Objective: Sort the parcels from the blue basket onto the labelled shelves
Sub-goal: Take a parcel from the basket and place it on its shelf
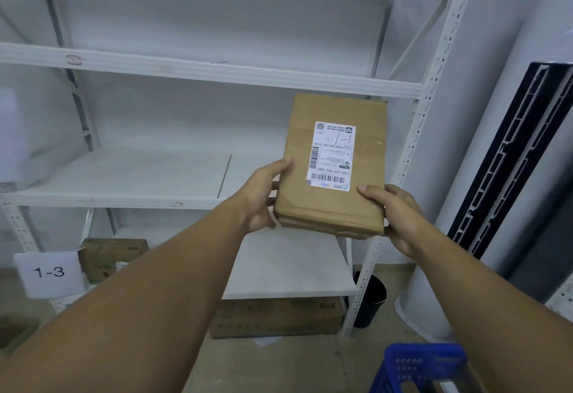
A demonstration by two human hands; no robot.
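A brown cardboard parcel [366, 157] with a white shipping label is held up in front of the white metal shelves [124, 175], at the level of the middle shelf's right end. My left hand [263, 200] grips its lower left edge, thumb on top. My right hand [400, 219] grips its lower right corner, thumb on the top face. The blue basket [415, 368] shows at the bottom right, on the floor. A paper tag reading 1-3 [51, 273] hangs at the lower left of the shelving.
A brown box [114, 256] lies on the lower shelf, and another cardboard box [279, 318] sits under the lowest board. A black bin [370, 299] stands by the shelf's right post. A white column and a black panel [508, 160] fill the right side.
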